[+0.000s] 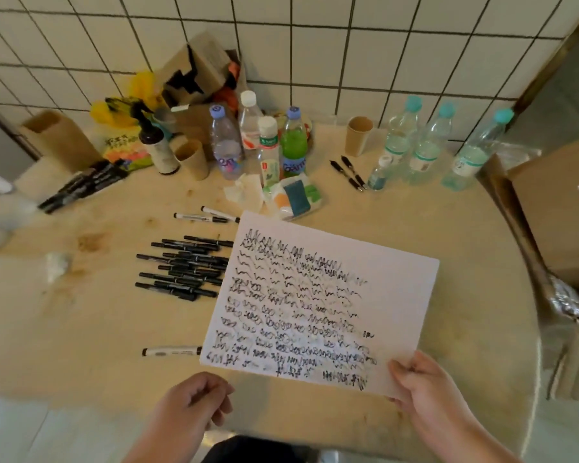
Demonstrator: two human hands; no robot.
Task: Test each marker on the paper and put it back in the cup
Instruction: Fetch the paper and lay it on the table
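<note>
**While the right hand pinches the scribbled sheet, the left is holding nothing**

While the paper [318, 302] sits tilted over the wooden table [432, 228], the right hand [425, 385] has it by the near right corner, thumb on top and fingers tucked under the edge; the sheet is packed with rows of black squiggles nearly top to bottom. Left hand [194, 406] is loosely curled just off the near left corner of the sheet, gripping nothing as far as I can see; can't tell whether it actually touches the paper.

Markers are all over the place: a heap of black markers [184, 269] lies just left of the sheet; one white marker [172, 351] lies alone beside the lower left edge; two more white ones [204, 216] sit beyond the top left corner; another black bundle [81, 188] lies far left.

As for cups, a brown paper cup [358, 136] stands at the back near the tiled wall, well apart from the paper; another brown cup [193, 160] stands among the bottles [268, 145]; three clear water bottles [428, 148] line up on the right, with a cardboard box [555, 215] at the table's right edge.
</note>
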